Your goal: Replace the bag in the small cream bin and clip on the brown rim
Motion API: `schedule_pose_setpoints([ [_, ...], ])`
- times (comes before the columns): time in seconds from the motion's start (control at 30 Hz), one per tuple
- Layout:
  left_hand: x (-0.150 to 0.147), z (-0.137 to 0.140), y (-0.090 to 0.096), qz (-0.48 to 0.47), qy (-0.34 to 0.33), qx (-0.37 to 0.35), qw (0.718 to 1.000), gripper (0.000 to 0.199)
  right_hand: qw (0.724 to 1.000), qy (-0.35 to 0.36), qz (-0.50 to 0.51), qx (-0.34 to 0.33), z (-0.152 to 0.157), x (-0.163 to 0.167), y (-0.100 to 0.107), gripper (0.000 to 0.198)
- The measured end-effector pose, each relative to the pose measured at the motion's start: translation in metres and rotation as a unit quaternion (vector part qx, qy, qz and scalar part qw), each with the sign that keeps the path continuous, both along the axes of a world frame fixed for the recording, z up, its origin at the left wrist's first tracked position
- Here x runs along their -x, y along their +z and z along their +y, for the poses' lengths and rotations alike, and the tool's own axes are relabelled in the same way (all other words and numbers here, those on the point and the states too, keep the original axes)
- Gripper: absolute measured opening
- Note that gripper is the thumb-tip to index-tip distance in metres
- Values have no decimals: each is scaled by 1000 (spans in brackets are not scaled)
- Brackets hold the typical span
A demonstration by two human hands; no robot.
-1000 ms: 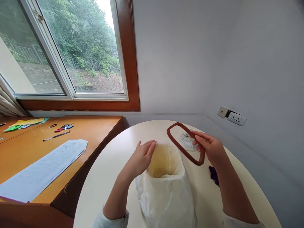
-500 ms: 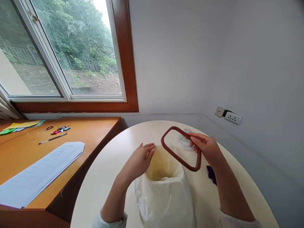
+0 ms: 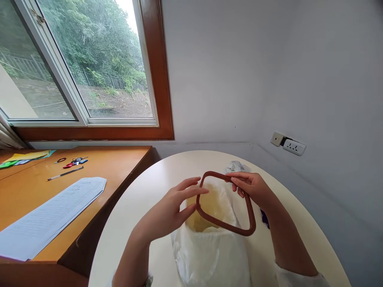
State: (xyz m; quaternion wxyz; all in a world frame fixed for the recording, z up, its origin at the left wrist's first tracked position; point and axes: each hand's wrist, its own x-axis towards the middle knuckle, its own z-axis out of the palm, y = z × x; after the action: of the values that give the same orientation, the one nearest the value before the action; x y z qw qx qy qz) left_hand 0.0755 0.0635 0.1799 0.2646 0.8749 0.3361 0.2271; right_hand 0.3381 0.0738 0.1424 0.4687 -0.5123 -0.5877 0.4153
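Observation:
A brown rounded rectangular ring (image 3: 226, 226), like a bin's rim ring, is held tilted over the mouth of a bin (image 3: 211, 255) lined with a whitish plastic bag. My right hand (image 3: 251, 187) pinches its upper right part between thumb and fingers. At the ring's left side, my left hand (image 3: 172, 207) has its fingers and thumb apart, with fingertips reaching over that edge; whether they touch it I cannot tell. The bin stands on a round cream table (image 3: 134, 219), its mouth facing up and its yellowish inside partly visible through the ring.
Behind my right hand lies crumpled clear plastic (image 3: 236, 165). A dark purple item (image 3: 265, 219) is partly hidden by my right forearm. On the wooden desk (image 3: 119, 163) to the left are papers (image 3: 56, 217), a pen (image 3: 66, 173) and keys (image 3: 76, 161). Sockets (image 3: 294, 147) are on the wall.
The ring has come down and towards me over the bin's mouth, carried by my right hand. My left hand has risen from the bin's edge to the ring's left side, fingers spreading.

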Motion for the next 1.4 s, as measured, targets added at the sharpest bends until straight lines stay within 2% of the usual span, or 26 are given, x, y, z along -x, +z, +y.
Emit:
schedule_pose_setpoints([
  [0.13,7,-4,6,48,-31,-4,998,23,1000,4,8,-5,-2,12,5,36],
  [0.23,9,-3,7,59,-48,-23,997,10,998,12,57,-20,-3,22,7,36],
  [0.37,10,-1,6,83,-47,-24,995,12,995,30,95,-26,0,28,4,31],
  [0.57,11,-3,6,91,-24,6,996,14,997,-1,72,-31,10,35,-11,25],
  [0.7,13,-5,6,103,-28,25,994,23,998,20,40,-37,15,39,-18,26],
  [1.0,8,-9,8,102,-48,40,993,10,999,19,-26,-38,12,36,-14,29],
  [1.4,11,-7,5,139,-59,56,987,14,993,22,-94,-71,9,38,-11,33],
])
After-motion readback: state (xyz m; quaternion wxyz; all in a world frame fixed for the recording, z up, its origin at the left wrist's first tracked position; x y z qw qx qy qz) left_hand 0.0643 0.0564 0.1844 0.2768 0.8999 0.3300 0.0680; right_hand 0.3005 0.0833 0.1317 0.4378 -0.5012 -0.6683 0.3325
